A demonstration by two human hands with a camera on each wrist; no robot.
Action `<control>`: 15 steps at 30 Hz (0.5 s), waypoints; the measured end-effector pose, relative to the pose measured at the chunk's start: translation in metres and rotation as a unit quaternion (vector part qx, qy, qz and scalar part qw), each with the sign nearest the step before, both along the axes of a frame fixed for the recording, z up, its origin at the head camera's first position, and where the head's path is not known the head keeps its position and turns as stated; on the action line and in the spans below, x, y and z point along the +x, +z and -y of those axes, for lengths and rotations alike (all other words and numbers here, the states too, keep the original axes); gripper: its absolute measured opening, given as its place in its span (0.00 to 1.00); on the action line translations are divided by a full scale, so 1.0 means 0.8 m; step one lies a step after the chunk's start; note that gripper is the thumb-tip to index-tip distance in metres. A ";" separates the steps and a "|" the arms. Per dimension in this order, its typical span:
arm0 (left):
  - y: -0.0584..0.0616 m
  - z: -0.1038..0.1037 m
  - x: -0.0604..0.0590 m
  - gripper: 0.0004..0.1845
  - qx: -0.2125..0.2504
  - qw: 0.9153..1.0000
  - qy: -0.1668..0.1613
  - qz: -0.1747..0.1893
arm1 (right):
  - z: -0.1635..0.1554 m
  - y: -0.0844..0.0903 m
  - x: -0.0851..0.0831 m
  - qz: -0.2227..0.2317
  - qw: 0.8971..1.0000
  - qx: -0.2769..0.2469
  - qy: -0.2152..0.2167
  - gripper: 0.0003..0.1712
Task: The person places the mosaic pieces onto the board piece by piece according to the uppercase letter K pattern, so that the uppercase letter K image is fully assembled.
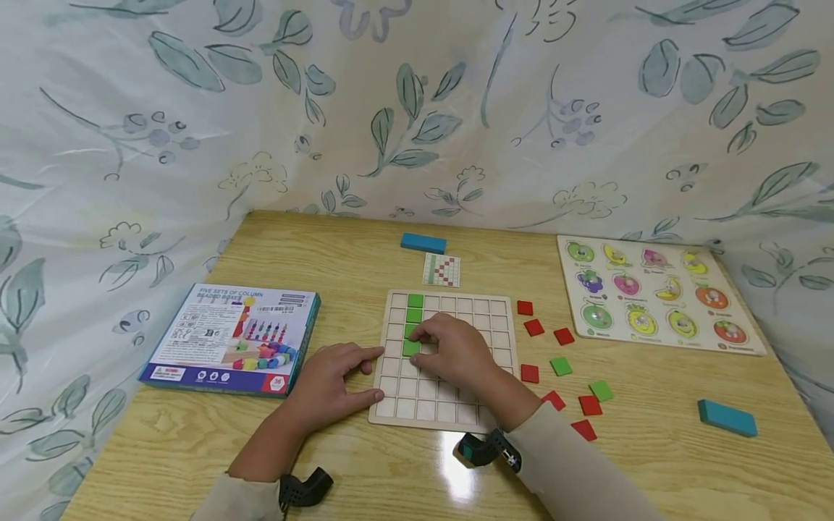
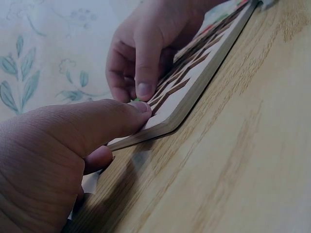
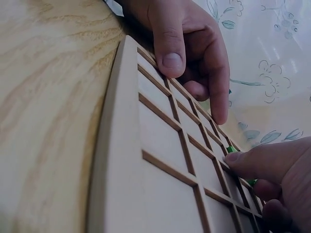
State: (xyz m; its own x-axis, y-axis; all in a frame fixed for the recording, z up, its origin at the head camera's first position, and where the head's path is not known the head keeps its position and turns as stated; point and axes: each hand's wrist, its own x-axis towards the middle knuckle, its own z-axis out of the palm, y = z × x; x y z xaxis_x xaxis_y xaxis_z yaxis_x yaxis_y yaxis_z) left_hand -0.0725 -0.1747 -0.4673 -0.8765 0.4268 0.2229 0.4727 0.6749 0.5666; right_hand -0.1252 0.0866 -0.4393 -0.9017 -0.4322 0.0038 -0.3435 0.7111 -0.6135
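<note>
A wooden grid board (image 1: 449, 411) lies on the table with several green square tiles (image 1: 415, 299) in a column near its left side. My right hand (image 1: 456, 352) is over the board, its thumb and index finger pinching the lowest green tile (image 1: 411, 349) of that column. In the right wrist view, a bit of green shows by the right thumb tip (image 3: 233, 158). My left hand (image 1: 330, 386) rests at the board's left edge, index finger and thumb stretched out. In the left wrist view, the left thumb (image 2: 124, 114) lies on the board's rim near a corner.
Loose red tiles (image 1: 533, 328) and two green tiles (image 1: 561, 366) lie right of the board. A small pattern card (image 1: 441, 270) and a blue block (image 1: 423, 242) sit behind it. A boxed toy (image 1: 228, 340) stands left, a fruit puzzle (image 1: 664, 293) and another blue block (image 1: 727, 417) right.
</note>
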 end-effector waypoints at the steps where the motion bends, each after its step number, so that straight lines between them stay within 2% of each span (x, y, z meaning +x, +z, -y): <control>1: 0.000 0.000 0.000 0.32 0.000 1.000 -0.001 0.000 | -0.001 0.000 0.000 0.000 1.000 -0.001 0.000 0.14; 15: 0.002 -0.001 -0.001 0.33 0.003 1.000 -0.003 0.006 | -0.004 -0.005 -0.001 0.007 1.000 -0.006 0.000 0.15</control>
